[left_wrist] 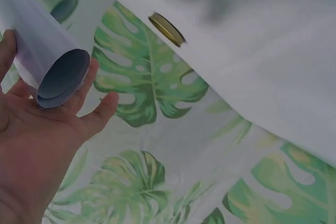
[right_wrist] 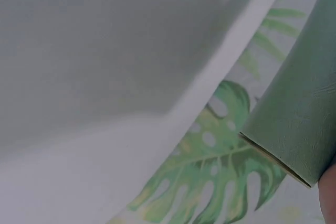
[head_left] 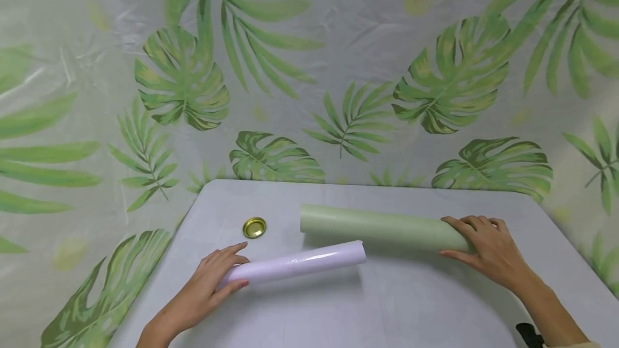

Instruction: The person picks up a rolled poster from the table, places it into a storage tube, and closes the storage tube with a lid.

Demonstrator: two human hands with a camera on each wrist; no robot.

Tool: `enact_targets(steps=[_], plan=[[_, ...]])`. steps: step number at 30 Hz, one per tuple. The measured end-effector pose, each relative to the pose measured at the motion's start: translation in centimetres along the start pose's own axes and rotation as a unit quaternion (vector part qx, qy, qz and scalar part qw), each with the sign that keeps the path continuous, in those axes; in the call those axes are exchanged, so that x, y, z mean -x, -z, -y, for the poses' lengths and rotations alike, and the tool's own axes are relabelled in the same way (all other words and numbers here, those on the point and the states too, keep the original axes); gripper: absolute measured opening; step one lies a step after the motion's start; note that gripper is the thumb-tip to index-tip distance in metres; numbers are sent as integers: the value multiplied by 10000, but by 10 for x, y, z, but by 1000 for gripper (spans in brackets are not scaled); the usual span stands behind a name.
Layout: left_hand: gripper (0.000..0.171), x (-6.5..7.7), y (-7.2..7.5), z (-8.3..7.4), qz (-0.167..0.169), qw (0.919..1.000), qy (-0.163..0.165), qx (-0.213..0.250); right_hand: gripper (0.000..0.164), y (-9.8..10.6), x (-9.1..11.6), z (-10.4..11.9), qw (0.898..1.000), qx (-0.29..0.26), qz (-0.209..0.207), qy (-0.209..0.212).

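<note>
My left hand grips the near end of a glossy pale lavender roll, thumb on the near side and fingers over the far side. The roll's hollow end and overlapping sheet edge show in the left wrist view. On the right, my right hand holds the right end of a thicker pale green roll, its thumb below and fingers on top. Both rolls lie roughly crosswise, with shadows beneath them. The green one is farther back, and their inner ends are apart in the head view.
A small round gold lid lies on the white table, beyond the left hand. A black object is partly visible at the lower right, beside the right forearm. A leaf-patterned sheet hangs behind the table.
</note>
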State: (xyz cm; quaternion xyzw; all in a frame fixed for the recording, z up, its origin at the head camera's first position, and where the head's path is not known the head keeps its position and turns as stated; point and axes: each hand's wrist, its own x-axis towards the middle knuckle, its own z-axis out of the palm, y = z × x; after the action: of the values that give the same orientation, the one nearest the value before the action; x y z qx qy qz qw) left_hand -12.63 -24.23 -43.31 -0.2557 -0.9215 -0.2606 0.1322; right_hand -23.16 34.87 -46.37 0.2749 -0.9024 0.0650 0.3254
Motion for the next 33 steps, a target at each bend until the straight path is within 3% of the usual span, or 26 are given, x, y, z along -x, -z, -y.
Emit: enact_targets(steps=[20, 33], plan=[[32, 2, 32, 51, -650, 9971, 359, 181, 87, 28, 45, -18, 9980, 160, 255, -560], [25, 4, 45, 68, -521, 9949, 799, 339, 90, 34, 49, -10, 9977, -174, 233, -610]])
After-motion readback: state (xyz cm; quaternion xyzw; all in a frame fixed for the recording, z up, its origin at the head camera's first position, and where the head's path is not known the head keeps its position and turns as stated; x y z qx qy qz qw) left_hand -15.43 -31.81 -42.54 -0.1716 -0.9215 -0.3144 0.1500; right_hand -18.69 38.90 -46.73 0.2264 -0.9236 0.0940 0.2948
